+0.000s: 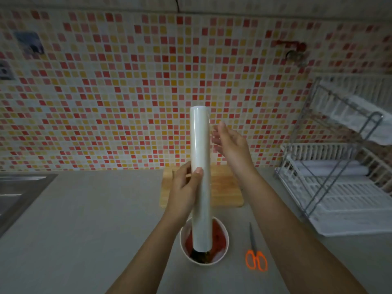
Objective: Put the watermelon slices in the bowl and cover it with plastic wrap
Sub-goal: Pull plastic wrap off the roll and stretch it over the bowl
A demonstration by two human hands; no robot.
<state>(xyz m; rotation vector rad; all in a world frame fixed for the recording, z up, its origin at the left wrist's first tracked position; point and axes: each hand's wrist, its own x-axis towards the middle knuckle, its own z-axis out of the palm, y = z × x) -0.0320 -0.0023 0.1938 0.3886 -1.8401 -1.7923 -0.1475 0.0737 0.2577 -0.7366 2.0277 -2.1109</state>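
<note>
White wrap roll (200, 166) seems light, stiff, slick. My left hand (184, 187) grips its middle; right hand (230, 145) slack-fingered beside top.

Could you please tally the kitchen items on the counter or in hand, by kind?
Plastic wrap roll: 1
Bowl: 1
Scissors: 1
Cutting board: 1
Dish rack: 1
Total: 5
</note>
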